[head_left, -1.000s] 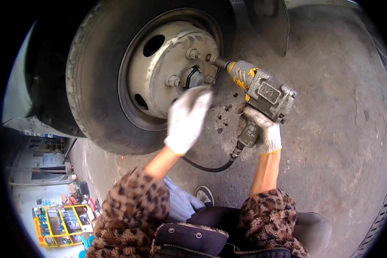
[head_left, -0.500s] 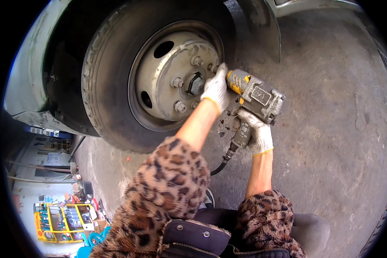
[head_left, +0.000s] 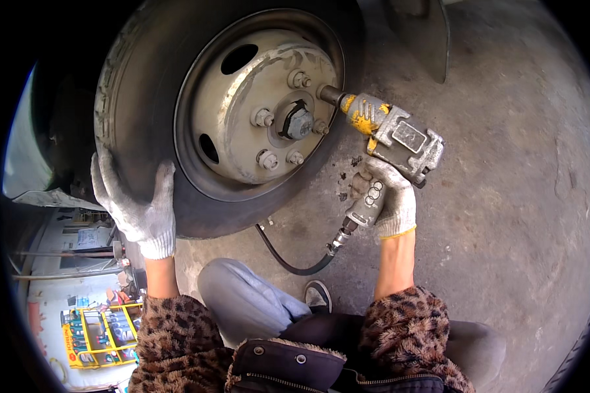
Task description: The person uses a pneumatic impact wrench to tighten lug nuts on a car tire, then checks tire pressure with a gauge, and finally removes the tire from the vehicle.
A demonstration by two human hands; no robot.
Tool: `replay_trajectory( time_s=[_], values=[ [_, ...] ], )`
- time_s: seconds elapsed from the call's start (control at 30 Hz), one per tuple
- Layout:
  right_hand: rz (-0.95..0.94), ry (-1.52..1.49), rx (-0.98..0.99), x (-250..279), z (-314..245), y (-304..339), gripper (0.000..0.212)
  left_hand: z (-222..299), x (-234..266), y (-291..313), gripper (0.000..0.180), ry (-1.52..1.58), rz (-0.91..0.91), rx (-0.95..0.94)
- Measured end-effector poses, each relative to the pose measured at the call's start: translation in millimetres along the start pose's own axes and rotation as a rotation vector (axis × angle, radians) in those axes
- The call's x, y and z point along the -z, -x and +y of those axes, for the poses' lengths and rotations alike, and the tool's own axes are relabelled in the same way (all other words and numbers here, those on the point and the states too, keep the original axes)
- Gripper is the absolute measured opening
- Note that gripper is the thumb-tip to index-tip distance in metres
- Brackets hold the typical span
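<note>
Currently | right grip [head_left: 394, 200]: clamped around impact wrench [head_left: 408, 139] | left grip [head_left: 141, 216]: spread (wide) against tire [head_left: 147, 111]

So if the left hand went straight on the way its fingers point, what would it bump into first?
Most likely the tyre: the left hand's spread fingers point up along it and seem to rest against it, though contact is hard to judge here.

A yellow rack [head_left: 71, 342] stands beyond grey floor [head_left: 505, 196], perhaps against pale wall [head_left: 59, 289]
</note>
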State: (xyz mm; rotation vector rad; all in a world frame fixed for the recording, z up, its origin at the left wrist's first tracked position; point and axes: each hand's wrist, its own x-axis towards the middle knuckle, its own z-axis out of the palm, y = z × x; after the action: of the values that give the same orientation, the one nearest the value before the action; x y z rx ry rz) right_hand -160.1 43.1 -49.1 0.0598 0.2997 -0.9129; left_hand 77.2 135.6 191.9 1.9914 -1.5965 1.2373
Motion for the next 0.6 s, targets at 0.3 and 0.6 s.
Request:
replay_trajectory(
  time_s=[0.3, 0.6],
  values=[
    [0.022, -0.026, -0.037, -10, -6, 2, 0.011, -12, -9, 23, 0.090, 0.061, 0.090, -0.066],
    [0.042, 0.017, -0.010, -17, 0, -2, 0.008, 28, 3, 33, 0.050, 0.301, 0.165, -0.113]
  ],
)
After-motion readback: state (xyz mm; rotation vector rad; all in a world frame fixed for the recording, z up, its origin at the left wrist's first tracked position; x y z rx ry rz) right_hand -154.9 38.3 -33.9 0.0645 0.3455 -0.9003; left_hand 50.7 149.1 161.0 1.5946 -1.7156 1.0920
